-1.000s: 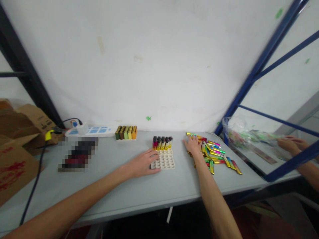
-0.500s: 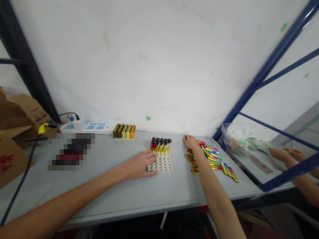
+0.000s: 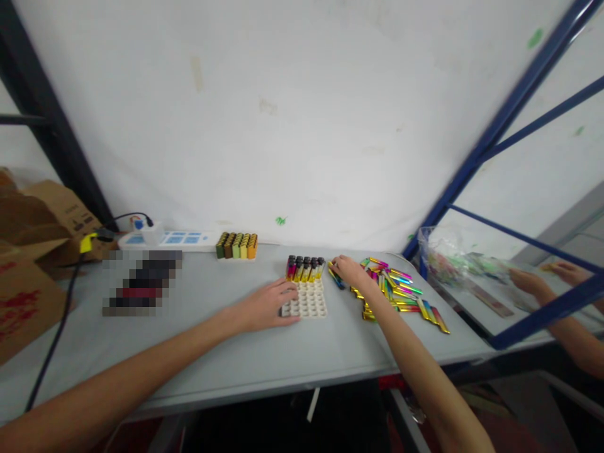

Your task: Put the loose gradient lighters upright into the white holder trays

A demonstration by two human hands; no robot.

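Note:
A white tray with rows of round holes lies on the table. Several lighters with black tops stand upright in its back rows. My left hand is at the tray's left side, gripping its edge, with fingertips over the holes and the thumb along the front. To the right of the tray, my right hand is closed on a shiny blue and gold lighter, tilted, its upper end hidden by the fingers. A loose pile of shiny multicoloured lighters spreads beneath and beyond my right wrist.
A filled block of green, brown and orange lighters stands near the wall, beside a power strip. Cardboard boxes and a black cable sit left. A blue metal frame rises at right; beyond it are plastic bags and another person's hands.
My right hand has moved left from the pile towards the tray, bringing a blue and gold lighter. My left hand stays at the tray. The view has shifted slightly.

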